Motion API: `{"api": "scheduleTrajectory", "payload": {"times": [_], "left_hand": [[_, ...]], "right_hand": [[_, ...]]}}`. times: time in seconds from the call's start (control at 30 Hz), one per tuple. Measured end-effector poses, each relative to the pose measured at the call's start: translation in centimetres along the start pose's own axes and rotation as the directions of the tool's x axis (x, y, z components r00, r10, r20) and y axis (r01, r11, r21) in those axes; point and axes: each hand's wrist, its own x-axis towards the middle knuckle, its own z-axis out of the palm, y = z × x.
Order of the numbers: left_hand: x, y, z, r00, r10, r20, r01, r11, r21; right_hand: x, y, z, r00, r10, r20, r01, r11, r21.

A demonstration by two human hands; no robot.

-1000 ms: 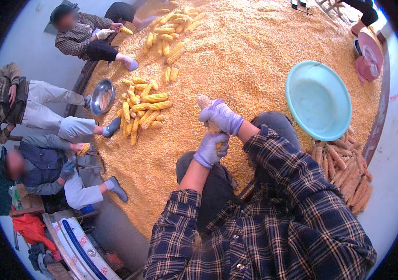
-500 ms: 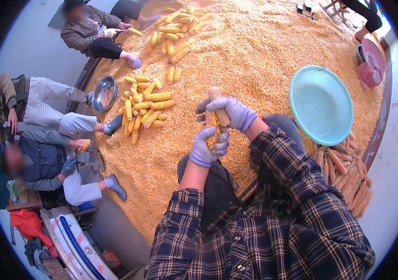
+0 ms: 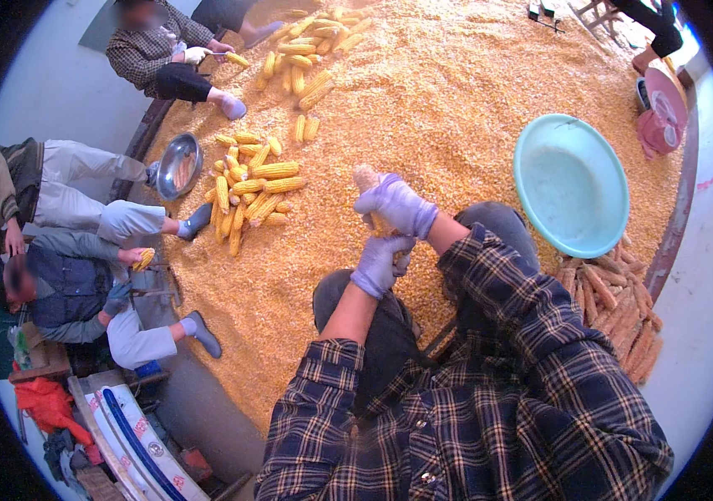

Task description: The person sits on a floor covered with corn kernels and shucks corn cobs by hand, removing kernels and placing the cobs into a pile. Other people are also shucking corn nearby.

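Observation:
Both my hands wear lavender gloves and are close together above my knees. My right hand (image 3: 400, 205) is closed around a bare, pinkish corn cob (image 3: 364, 176), whose end sticks out past the fingers. Just below, my left hand (image 3: 380, 264) is wrapped round the lower part of an ear of corn (image 3: 382, 225). Only a small strip of that ear shows between the two hands; the gloves hide the rest. Loose yellow kernels (image 3: 431, 309) lie under and around my hands.
A pale turquoise basin (image 3: 573, 185) stands to the right, with a heap of stripped cobs (image 3: 611, 313) below it. At left lies a pile of corn ears (image 3: 248, 188) near a metal bowl (image 3: 179, 167). Several people sit around the kernels, one holding an ear (image 3: 146, 258).
My right hand has moved a little left and down over the ear, covering most of its kernels. The left hand has turned slightly and lowered. The whole view has shifted slightly.

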Motion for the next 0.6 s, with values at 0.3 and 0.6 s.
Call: {"api": "scheduleTrajectory", "payload": {"times": [0.3,0.6], "left_hand": [[1.7,-1.6,-0.3,0.919,0.348,-0.188,-0.17,0.778,0.605],[-1.3,1.4,-1.1,0.771,0.058,0.634,0.327,0.818,-0.473]], "right_hand": [[1.9,2.8,1.0,0.982,-0.168,-0.09,0.035,0.624,-0.781],[-0.8,-0.6,-1.6,0.94,0.01,0.341,-0.295,0.525,0.798]]}}
